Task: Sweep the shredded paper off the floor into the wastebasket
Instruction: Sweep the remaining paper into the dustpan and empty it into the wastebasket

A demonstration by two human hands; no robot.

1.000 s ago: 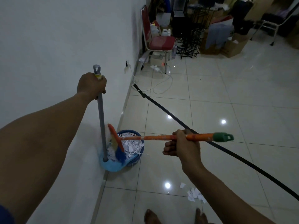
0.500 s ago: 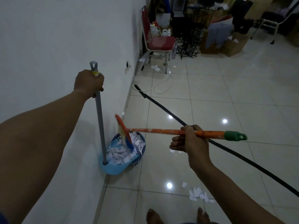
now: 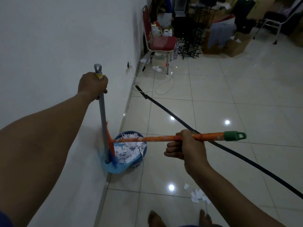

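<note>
Shredded paper fills the blue wastebasket standing against the white wall at the left, with a light blue dustpan tipped over its near rim. The left hand grips the top of the dustpan's grey handle, fingers curled round it. The right hand grips the orange broom handle, fingers wrapped round it; the broom head sits at the dustpan, above the basket. A few loose paper scraps lie on the tiled floor nearer, to the right, beside two bare feet. A black strip runs diagonally across the floor behind the broom. A white cable coils farther off, near a red chair. Cardboard boxes and a black wire rack crowd the far end.
</note>
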